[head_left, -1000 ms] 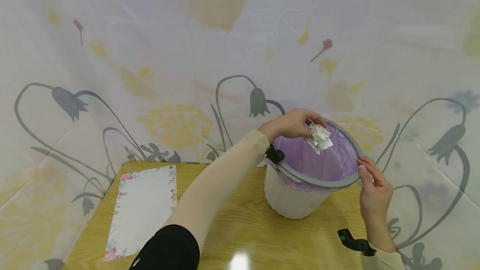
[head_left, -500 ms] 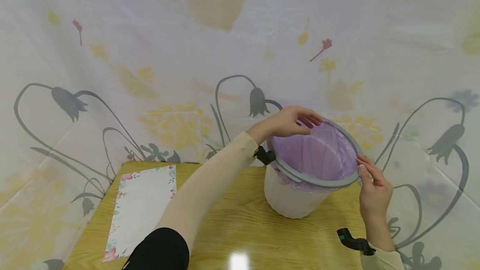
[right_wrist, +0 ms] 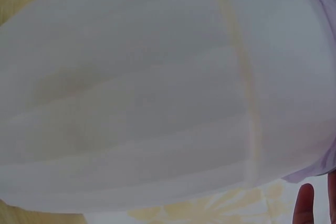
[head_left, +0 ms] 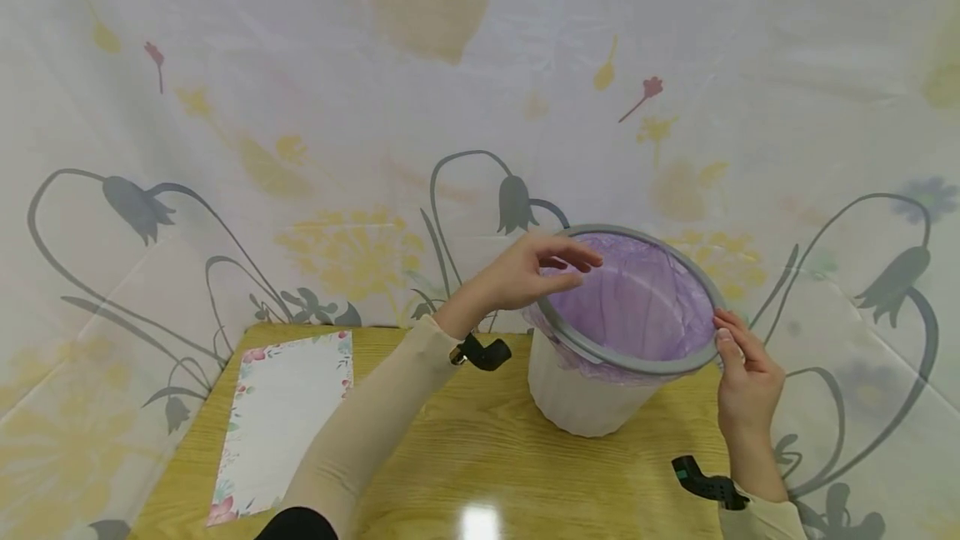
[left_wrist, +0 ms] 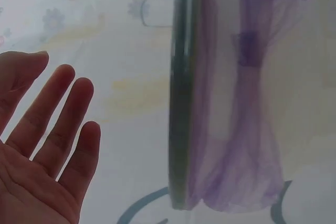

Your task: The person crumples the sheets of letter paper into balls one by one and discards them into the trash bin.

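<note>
Oddly, neither bin (head_left: 592, 394) nor floral paper (head_left: 281, 419) shows readable writing.

A wooden table (head_left: 480, 473) stands before a pale backdrop (head_left: 300, 107) — printed with flowers.

A second earlier the left hand (head_left: 536, 273) held a crumpled paper wad over the purple-lined bin (head_left: 592, 390); the wad then dropped out of sight into the liner (head_left: 637, 311). The hand, fingers now relaxed, drew back leftward off the grey rim (head_left: 600, 352).
</note>
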`<action>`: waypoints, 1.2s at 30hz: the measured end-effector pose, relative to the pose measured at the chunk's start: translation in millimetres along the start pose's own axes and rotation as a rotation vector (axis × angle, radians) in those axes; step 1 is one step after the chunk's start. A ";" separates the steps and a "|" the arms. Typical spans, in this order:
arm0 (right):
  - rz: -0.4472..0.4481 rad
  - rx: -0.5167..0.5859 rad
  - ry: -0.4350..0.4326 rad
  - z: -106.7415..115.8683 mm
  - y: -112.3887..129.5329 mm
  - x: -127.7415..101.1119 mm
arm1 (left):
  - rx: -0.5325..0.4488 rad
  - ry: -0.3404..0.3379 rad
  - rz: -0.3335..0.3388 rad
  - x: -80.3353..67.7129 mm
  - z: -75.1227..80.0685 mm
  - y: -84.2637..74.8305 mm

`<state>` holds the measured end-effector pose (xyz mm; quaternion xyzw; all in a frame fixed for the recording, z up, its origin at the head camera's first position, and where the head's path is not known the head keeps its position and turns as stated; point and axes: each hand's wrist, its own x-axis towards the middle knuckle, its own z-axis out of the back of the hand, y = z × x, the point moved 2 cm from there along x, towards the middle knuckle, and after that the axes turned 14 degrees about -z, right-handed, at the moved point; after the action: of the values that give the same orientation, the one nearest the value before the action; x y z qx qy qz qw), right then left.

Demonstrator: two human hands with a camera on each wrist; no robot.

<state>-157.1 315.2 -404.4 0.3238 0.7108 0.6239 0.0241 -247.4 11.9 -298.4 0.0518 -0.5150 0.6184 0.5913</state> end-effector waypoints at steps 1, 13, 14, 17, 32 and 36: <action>0.000 0.001 -0.001 0.5 -0.3 -0.3 | -0.001 -0.020 -0.018 -7.1 -1.6 -0.5; 0.002 0.042 0.003 3.4 -2.7 -2.3 | 0.039 -0.183 0.100 -128.9 -28.5 -4.7; 0.002 0.048 0.004 3.3 -2.9 -2.4 | 0.043 -0.202 0.122 -141.8 -31.5 -4.9; -0.003 0.063 0.012 3.3 -3.7 -2.6 | 0.039 -0.261 0.207 -181.5 -41.8 -6.3; -0.038 0.150 -0.109 -3.8 -9.8 -9.2 | 0.318 -0.781 0.792 -354.3 -65.5 -11.5; -0.066 0.105 -0.179 -5.2 -9.5 -17.9 | 0.550 -0.784 0.901 -379.0 -50.5 -16.8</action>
<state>-149.4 301.8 -418.4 0.3555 0.7478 0.5533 0.0914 -94.7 -213.6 -567.3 0.2018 -0.4869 0.8498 0.0082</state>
